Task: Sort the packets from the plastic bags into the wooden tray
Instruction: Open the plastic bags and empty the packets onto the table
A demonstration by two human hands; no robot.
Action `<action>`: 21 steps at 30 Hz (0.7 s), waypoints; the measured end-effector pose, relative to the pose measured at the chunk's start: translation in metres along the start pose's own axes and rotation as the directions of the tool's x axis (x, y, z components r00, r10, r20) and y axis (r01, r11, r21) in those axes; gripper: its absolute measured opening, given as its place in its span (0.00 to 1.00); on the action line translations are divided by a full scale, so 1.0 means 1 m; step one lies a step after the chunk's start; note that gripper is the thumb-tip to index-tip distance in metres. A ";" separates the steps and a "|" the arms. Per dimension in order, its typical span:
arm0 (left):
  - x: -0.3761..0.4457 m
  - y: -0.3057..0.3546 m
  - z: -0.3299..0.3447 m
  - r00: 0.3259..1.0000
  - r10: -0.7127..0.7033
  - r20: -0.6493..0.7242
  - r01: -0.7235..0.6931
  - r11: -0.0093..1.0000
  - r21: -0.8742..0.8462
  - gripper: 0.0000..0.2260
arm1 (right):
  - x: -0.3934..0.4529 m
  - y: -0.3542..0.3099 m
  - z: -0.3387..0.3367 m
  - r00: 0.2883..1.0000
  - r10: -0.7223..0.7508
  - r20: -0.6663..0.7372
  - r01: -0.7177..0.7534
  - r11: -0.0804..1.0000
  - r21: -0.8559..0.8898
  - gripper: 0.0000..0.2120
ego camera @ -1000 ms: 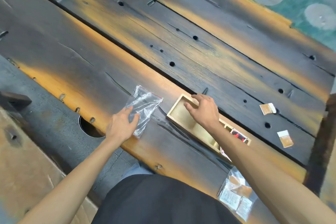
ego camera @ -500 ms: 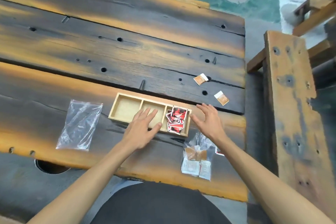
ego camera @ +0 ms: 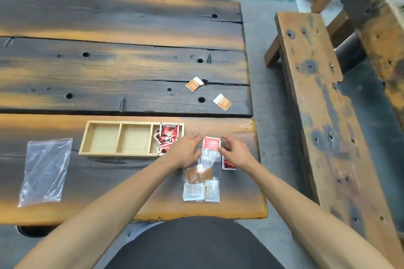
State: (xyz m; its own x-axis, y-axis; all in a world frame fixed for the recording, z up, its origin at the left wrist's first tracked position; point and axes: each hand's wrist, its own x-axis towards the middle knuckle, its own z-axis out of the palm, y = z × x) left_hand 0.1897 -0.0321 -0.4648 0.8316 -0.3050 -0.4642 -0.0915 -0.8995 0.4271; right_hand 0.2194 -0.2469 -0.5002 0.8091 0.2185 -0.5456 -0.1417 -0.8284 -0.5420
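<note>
left hand [ego camera: 185, 152] + right hand [ego camera: 235, 153]: both pinch filled plastic bag [ego camera: 202, 178] mouth | wooden tray [ego camera: 119, 154] left of it | red packets [ego camera: 167, 137] in right compartment

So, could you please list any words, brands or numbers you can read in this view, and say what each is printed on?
None can be read.
Red packets in the wooden tray: print too blurred.
Red packet between the hands: pale lines, unreadable.
White packets in the plastic bag: grey print too small.
Two brown packets on the table: no legible text.
</note>
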 end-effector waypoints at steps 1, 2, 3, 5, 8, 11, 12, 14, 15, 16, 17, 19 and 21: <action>0.008 0.002 0.004 1.000 -0.016 0.026 0.016 1.000 0.013 0.28 | 0.002 0.002 0.002 1.000 0.009 0.014 -0.009 1.000 0.021 0.28; 0.015 0.004 0.008 0.998 -0.037 0.059 0.035 0.999 0.021 0.28 | 0.006 0.004 0.006 1.000 0.012 0.029 -0.013 0.999 0.049 0.28; 0.021 0.006 0.011 0.994 -0.060 0.094 0.058 0.998 0.025 0.28 | 0.008 0.006 0.010 0.999 0.021 0.043 -0.024 0.997 0.080 0.27; 0.028 0.010 0.013 0.984 -0.100 0.149 0.099 0.995 0.014 0.28 | 0.014 0.007 0.018 0.996 0.063 0.067 -0.075 0.978 0.195 0.26; 0.034 0.014 0.017 0.978 -0.144 0.148 0.145 0.989 -0.001 0.27 | 0.018 0.011 0.025 0.993 0.109 0.038 -0.115 0.944 0.310 0.26; 0.038 0.013 0.022 0.978 -0.186 0.099 0.187 0.982 0.002 0.22 | 0.018 0.014 0.028 0.995 0.100 0.007 -0.097 0.947 0.306 0.24; 0.037 0.013 0.022 0.975 -0.205 0.087 0.206 0.979 0.003 0.18 | 0.018 0.015 0.029 0.996 0.092 0.007 -0.090 0.947 0.309 0.23; 0.034 0.016 0.016 0.972 -0.225 0.062 0.225 0.974 0.011 0.08 | 0.017 0.017 0.029 0.996 0.088 0.014 -0.088 0.939 0.333 0.21; 0.032 0.018 0.012 0.975 -0.217 0.044 0.217 0.976 0.009 0.06 | 0.015 0.016 0.028 0.996 0.081 0.021 -0.084 0.932 0.352 0.19; 0.030 0.021 0.007 0.979 -0.204 0.032 0.204 0.979 -0.004 0.07 | 0.014 0.015 0.026 0.997 0.067 0.026 -0.072 0.925 0.374 0.17; 0.027 0.023 0.002 0.981 -0.190 0.032 0.191 0.982 -0.019 0.10 | 0.011 0.014 0.023 0.999 0.042 0.025 -0.048 0.920 0.389 0.14; 0.019 0.026 -0.006 0.986 -0.158 0.050 0.160 0.986 -0.045 0.15 | 0.005 0.011 0.017 1.000 -0.018 0.007 0.014 0.915 0.404 0.09; 0.011 0.027 -0.013 0.991 -0.121 0.063 0.126 0.988 -0.086 0.14 | -0.003 0.008 0.012 0.998 -0.059 -0.001 0.054 0.902 0.428 0.04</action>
State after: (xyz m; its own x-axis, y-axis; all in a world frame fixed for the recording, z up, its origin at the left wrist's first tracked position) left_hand 0.2038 -0.0559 -0.4485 0.8004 -0.2130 -0.5604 0.0615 -0.9007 0.4301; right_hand 0.2091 -0.2485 -0.5107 0.8167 0.2662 -0.5120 -0.3284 -0.5152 -0.7917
